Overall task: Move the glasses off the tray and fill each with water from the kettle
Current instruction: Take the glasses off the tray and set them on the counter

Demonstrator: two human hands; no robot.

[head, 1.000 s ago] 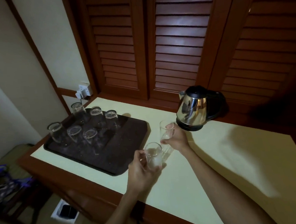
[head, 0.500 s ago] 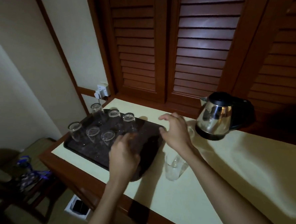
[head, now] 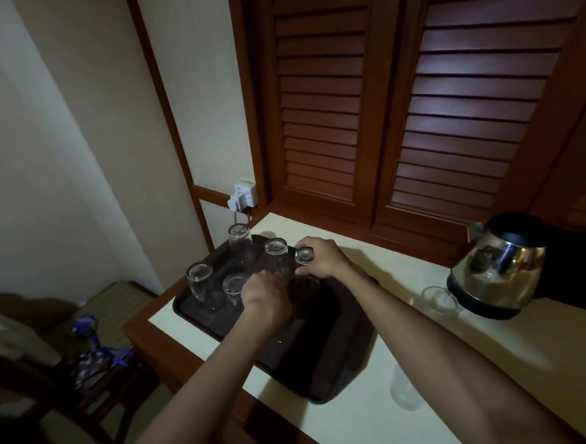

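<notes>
Glasses [head: 275,254] stand mouth-down at the far left end of the dark tray [head: 331,363], which lies on the left part of the pale table [head: 500,374]. Four stand free, two in the back row and two in front, with the front-left glass [head: 199,284] nearest the tray's corner. A fifth glass [head: 304,255], at the right end of the back row, is gripped from above by the right hand [head: 323,259], whose fingers curl over its upturned base. The left hand [head: 267,293] reaches down onto the tray just in front of that, knuckles up and fingers bent downward. Its back hides what lies under the fingers, so I cannot tell whether it holds anything. The two hands are close together.

Two more glasses are off the tray, on the table. The kettle-side glass [head: 440,300] stands mouth-up just beside the base of the steel kettle [head: 498,271], at the right rear of the table. The front glass [head: 403,391] is near the table's front edge, just right of the tray, partly behind the right forearm and too blurred to say more. Whether either holds water I cannot tell.

Brown louvred doors [head: 449,102] stand behind the table, and a white wall socket [head: 245,196] sits above the tray's far corner
</notes>
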